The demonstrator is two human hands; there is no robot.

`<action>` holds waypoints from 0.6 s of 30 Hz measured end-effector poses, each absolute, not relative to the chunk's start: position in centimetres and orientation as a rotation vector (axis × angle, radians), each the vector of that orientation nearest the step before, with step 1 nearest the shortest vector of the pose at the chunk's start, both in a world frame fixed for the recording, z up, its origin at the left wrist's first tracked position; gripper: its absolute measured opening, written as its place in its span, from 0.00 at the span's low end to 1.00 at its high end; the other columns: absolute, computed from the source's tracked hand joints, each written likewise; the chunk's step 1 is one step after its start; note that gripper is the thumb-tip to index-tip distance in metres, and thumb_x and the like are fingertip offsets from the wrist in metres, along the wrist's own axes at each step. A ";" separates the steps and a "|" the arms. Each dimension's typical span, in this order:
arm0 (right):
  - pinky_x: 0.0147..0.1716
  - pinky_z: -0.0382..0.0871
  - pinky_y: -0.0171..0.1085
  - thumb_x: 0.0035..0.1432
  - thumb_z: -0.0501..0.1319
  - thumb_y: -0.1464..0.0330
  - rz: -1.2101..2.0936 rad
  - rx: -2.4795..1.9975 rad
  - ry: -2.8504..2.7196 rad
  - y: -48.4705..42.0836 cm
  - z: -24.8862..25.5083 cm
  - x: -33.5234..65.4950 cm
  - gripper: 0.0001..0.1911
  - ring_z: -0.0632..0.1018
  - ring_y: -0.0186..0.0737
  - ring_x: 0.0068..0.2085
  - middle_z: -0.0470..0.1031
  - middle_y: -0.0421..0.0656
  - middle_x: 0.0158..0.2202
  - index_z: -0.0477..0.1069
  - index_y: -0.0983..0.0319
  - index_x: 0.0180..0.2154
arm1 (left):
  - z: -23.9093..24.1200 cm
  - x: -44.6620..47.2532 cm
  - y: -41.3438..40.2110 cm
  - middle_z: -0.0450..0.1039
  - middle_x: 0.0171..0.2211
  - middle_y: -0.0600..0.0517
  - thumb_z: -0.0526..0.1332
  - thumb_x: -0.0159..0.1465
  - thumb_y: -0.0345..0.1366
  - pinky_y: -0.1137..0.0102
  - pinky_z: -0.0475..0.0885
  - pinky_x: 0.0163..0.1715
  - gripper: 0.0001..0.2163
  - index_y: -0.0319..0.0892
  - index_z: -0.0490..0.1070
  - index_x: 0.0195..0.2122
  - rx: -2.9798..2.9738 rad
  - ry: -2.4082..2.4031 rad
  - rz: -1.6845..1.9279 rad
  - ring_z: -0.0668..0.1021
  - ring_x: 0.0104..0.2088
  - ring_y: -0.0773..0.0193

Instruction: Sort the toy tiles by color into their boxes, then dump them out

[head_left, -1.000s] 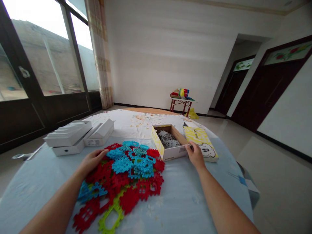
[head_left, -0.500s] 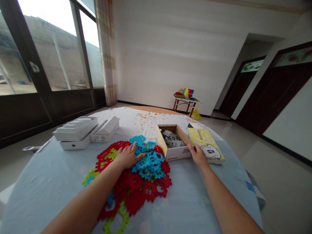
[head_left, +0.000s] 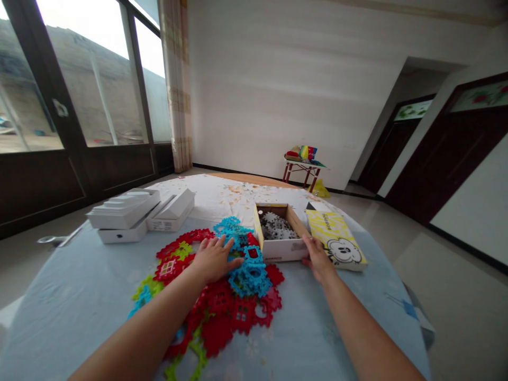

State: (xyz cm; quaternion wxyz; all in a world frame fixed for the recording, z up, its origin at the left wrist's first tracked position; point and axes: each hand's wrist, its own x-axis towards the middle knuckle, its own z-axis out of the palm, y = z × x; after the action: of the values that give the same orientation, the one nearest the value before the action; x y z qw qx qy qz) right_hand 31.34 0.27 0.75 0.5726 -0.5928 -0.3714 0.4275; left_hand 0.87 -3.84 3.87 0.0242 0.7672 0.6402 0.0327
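Observation:
My left hand point(head_left: 214, 259) lies palm down with fingers spread on a pile of plastic pieces. Blue toothed pieces point(head_left: 252, 275) heap up beside its fingers. Under and around them are red toothed pieces point(head_left: 216, 328), some with window cutouts, and a few lime green ones point(head_left: 194, 357). At the front right corner of an open cardboard box point(head_left: 283, 251), my right hand point(head_left: 317, 259) holds the wall between thumb and fingers. Grey toothed pieces point(head_left: 278, 225) fill much of the box. What lies beneath my left palm is hidden.
A yellow and white lid point(head_left: 337, 241) with a cartoon face lies right of the box. White boxes point(head_left: 123, 211) are stacked at the left, beside another white carton point(head_left: 172, 211). A cloth point(head_left: 309, 323) covers the round table. A small side table point(head_left: 304, 165) stands by the far wall.
My left hand has shifted slightly right across the pile, and the blue pieces have moved and spread. My right hand stays at the box corner, its fingers a little changed.

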 end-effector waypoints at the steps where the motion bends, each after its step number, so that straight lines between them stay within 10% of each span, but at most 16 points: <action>1: 0.17 0.62 0.30 0.43 0.63 0.49 1.041 -1.374 -0.870 0.3 0.8 31.3 0.24 0.72 0.37 0.30 0.72 0.38 0.32 0.67 0.55 0.40 | 3.9 0.7 -4.6 0.49 0.64 0.42 0.41 0.56 0.65 0.48 0.48 0.57 0.40 0.46 0.52 0.63 2.374 1.948 0.070 0.55 0.62 0.42; 5: 0.15 0.53 0.29 0.45 0.62 0.48 1.243 -1.318 -0.896 0.3 1.2 31.3 0.23 0.67 0.32 0.21 0.71 0.38 0.24 0.69 0.59 0.35 | 3.9 0.7 -6.2 0.47 0.64 0.43 0.39 0.55 0.66 0.47 0.49 0.57 0.40 0.47 0.50 0.63 2.358 1.882 0.018 0.54 0.62 0.42; 18: 0.24 0.70 0.36 0.39 0.67 0.59 1.097 -1.052 -0.811 0.7 3.1 31.7 0.22 0.72 0.38 0.29 0.69 0.35 0.26 0.66 0.58 0.37 | 2.9 4.2 -3.7 0.39 0.66 0.45 0.42 0.55 0.66 0.45 0.46 0.57 0.41 0.47 0.46 0.64 2.296 1.899 0.043 0.46 0.63 0.37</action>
State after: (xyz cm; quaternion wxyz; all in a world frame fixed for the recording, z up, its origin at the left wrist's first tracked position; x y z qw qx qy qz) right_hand 31.73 0.73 3.15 0.6515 -0.4633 -0.3571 0.4830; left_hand 4.22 -3.72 2.86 0.0810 0.7680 0.6352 0.0143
